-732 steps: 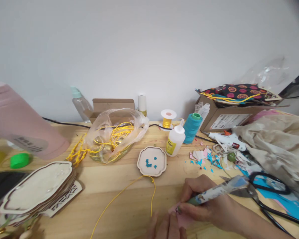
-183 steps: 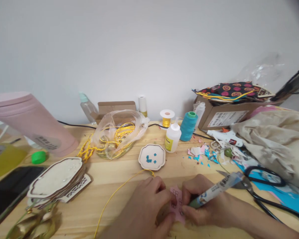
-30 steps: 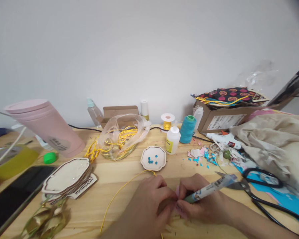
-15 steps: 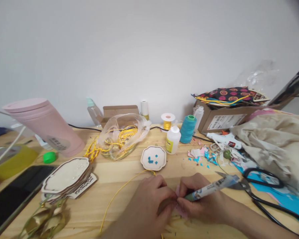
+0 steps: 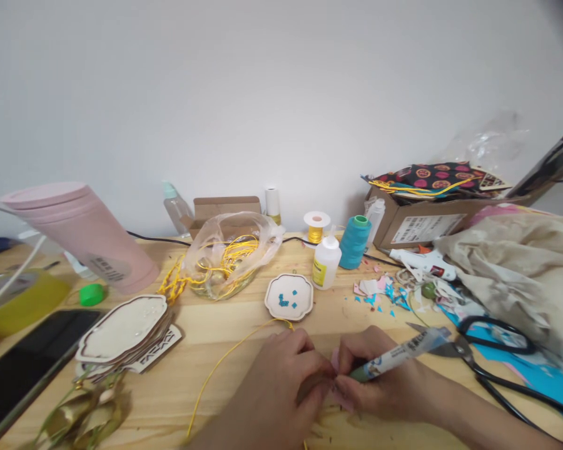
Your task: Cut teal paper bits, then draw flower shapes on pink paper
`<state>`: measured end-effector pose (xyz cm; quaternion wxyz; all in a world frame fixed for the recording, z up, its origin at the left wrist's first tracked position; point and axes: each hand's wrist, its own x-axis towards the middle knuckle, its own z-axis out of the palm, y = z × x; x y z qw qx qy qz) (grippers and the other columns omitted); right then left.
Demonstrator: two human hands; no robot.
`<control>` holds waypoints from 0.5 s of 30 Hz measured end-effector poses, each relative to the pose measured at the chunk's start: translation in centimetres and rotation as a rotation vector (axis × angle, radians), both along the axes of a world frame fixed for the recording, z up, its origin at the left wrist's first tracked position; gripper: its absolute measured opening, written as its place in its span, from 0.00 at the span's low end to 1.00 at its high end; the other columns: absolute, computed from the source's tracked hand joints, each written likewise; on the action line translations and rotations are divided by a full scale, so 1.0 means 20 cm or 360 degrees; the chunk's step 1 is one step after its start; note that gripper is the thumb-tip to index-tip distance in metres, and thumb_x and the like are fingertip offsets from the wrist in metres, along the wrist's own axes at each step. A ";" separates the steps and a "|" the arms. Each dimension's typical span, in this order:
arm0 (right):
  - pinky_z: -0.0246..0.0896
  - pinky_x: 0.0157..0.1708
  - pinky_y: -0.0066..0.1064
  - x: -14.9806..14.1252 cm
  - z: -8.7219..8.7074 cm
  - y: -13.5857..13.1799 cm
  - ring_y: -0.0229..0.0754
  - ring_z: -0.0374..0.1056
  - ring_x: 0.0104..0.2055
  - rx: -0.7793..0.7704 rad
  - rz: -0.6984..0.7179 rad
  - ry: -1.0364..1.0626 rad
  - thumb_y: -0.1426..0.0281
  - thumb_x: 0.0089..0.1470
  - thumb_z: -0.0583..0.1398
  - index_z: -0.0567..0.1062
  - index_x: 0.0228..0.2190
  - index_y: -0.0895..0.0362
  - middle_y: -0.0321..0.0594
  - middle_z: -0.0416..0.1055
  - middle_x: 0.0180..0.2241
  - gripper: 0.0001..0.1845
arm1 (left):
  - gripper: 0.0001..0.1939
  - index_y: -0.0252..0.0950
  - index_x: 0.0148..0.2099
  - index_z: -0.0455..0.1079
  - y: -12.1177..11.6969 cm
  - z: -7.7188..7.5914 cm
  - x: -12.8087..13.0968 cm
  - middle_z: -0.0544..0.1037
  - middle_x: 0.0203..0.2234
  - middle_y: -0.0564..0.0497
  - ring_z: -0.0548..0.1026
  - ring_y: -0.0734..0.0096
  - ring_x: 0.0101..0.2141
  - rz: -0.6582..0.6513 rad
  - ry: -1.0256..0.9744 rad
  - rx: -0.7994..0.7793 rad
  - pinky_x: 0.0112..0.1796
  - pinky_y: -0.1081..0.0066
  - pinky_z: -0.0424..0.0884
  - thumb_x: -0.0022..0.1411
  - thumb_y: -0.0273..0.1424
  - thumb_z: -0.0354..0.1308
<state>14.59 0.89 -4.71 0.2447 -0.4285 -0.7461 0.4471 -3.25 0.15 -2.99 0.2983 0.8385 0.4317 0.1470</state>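
Note:
Near the front of the wooden table, my right hand (image 5: 378,381) is closed around a printed white pen-like tube (image 5: 398,355) with a greenish front end, which slants up to the right. Its tip is hidden by my fingers. My left hand (image 5: 293,375) is closed too, its fingertips meeting those of the right over a small pink piece (image 5: 334,360). Most of that piece is covered. A yellow cord (image 5: 225,357) curves past my left hand and under it. Just beyond my hands sits a small scalloped dish (image 5: 303,307) with several tiny blue pieces (image 5: 284,300).
Black-handled scissors (image 5: 464,350) lie right of my hands, near blue and pink scraps (image 5: 380,289). A glue bottle (image 5: 326,264) and teal thread cone (image 5: 355,242) stand behind. Stacked wooden plates (image 5: 124,328), a phone (image 5: 28,369) and a pink tumbler (image 5: 89,234) occupy the left.

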 end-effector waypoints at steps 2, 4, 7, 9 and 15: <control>0.51 0.14 0.24 0.01 -0.01 0.00 0.36 0.59 0.15 0.0004 0.0002 0.0008 0.68 0.42 0.57 0.65 0.16 0.57 0.37 0.67 0.14 0.09 | 0.09 0.41 0.32 0.69 0.00 0.00 0.00 0.69 0.29 0.54 0.66 0.71 0.33 0.0008 0.0009 -0.0006 0.33 0.71 0.59 0.52 0.23 0.51; 0.51 0.14 0.24 0.01 -0.02 0.00 0.36 0.59 0.15 -0.0031 0.0008 0.0046 0.68 0.42 0.57 0.64 0.16 0.57 0.37 0.66 0.14 0.09 | 0.08 0.41 0.32 0.69 -0.01 0.00 -0.01 0.69 0.29 0.54 0.66 0.71 0.33 0.0002 0.0011 -0.0020 0.33 0.71 0.59 0.53 0.23 0.52; 0.51 0.15 0.25 0.02 -0.02 0.01 0.36 0.58 0.16 -0.0074 0.0035 0.0087 0.67 0.43 0.57 0.62 0.16 0.56 0.36 0.65 0.14 0.11 | 0.08 0.41 0.32 0.69 -0.01 0.01 -0.01 0.69 0.29 0.54 0.66 0.71 0.33 -0.0002 0.0008 -0.0027 0.33 0.71 0.59 0.53 0.24 0.51; 0.51 0.15 0.25 0.01 -0.01 0.01 0.36 0.57 0.16 -0.0074 0.0055 0.0080 0.68 0.42 0.57 0.62 0.16 0.57 0.36 0.65 0.15 0.11 | 0.08 0.42 0.33 0.69 -0.01 0.01 -0.01 0.69 0.29 0.53 0.66 0.71 0.33 -0.0001 0.0007 -0.0021 0.33 0.71 0.59 0.54 0.24 0.51; 0.51 0.15 0.24 0.00 0.00 0.00 0.35 0.58 0.16 -0.0064 0.0067 0.0071 0.71 0.42 0.56 0.63 0.15 0.57 0.37 0.66 0.16 0.09 | 0.08 0.41 0.33 0.69 0.00 0.01 0.00 0.69 0.29 0.53 0.66 0.71 0.32 -0.0019 0.0005 0.0003 0.32 0.71 0.59 0.53 0.23 0.52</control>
